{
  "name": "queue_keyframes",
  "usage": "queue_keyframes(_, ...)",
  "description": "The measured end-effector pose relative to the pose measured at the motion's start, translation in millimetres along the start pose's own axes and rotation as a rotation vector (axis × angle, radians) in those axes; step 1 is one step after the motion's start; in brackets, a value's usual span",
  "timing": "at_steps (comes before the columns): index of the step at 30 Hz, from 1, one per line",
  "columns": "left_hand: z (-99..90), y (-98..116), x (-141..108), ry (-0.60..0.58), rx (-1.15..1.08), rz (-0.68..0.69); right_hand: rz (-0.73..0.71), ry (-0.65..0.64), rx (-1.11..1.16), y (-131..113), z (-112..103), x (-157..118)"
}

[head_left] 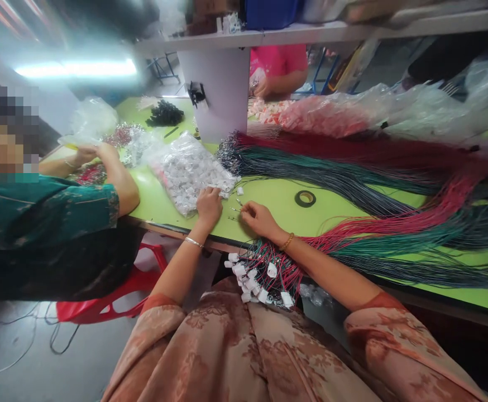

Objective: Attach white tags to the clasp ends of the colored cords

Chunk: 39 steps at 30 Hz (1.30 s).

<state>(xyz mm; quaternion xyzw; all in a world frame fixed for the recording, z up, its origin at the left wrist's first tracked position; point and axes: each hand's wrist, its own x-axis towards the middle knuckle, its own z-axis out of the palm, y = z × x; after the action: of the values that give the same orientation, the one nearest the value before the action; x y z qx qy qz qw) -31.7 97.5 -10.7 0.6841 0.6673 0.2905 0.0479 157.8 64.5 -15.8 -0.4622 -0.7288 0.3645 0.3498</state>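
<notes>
My left hand (209, 207) rests with curled fingers at the edge of a clear plastic bag (187, 148) full of white plastic connectors. A few loose connectors (224, 194) lie right by its fingertips; what is between them is hidden. Facing it, my right hand (261, 219) is closed in a pinch on thin wires, whose metal terminals (234, 209) stick out to the left over the green tabletop. One more white connector (239, 191) lies just beyond. Below my right wrist, wires with white connectors on their ends (252, 282) hang over the table edge towards my lap.
Long red, green and black wire bundles (378, 223) cover the table's right side. A roll of black tape (305, 199) lies ahead. A co-worker's arm (120, 178) works at left near a red stool (114, 290). Another person (281, 67) sits opposite, behind a white panel (219, 95).
</notes>
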Motion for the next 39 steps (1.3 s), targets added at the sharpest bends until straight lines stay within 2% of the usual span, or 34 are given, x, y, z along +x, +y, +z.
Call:
queue_keyframes(3,-1.6,-0.3,-5.0,0.108,-0.179,-0.02,0.023,0.047,0.144,-1.4,0.1,5.6)
queue_keyframes(5,-3.7,-0.4,-10.6,0.157,-0.424,-0.07,0.028,0.064,0.198,-3.7,1.0,8.3)
queue_keyframes(10,-4.7,10.0,-37.3,0.05,-1.156,-0.34,0.025,0.032,0.249,-6.5,2.4,8.0)
queue_keyframes(15,-4.0,22.2,-61.3,-0.09,-1.507,-0.486,0.02,0.014,0.22,-8.0,-1.2,3.5)
queue_keyframes(19,-3.1,24.7,-66.3,-0.201,-1.588,-0.557,0.013,-0.01,0.15,-11.6,-5.5,0.4)
queue_keyframes(26,-6.9,25.3,-69.3,-0.266,-1.641,-0.552,0.018,-0.011,0.11,-12.7,-9.6,-4.0)
queue_keyframes(30,-10.8,26.3,-72.3,-0.3,-1.57,-0.531,0.012,-0.051,0.074,-11.3,-10.4,-4.5)
queue_keyframes(35,-9.4,27.9,-78.1,-0.28,-1.425,-0.46,0.019,-0.104,0.057,-9.0,-6.8,-6.7)
queue_keyframes(39,-7.3,28.9,-85.5,-0.279,-1.375,-0.469,-0.053,-0.15,0.022,-7.5,-6.8,-15.6)
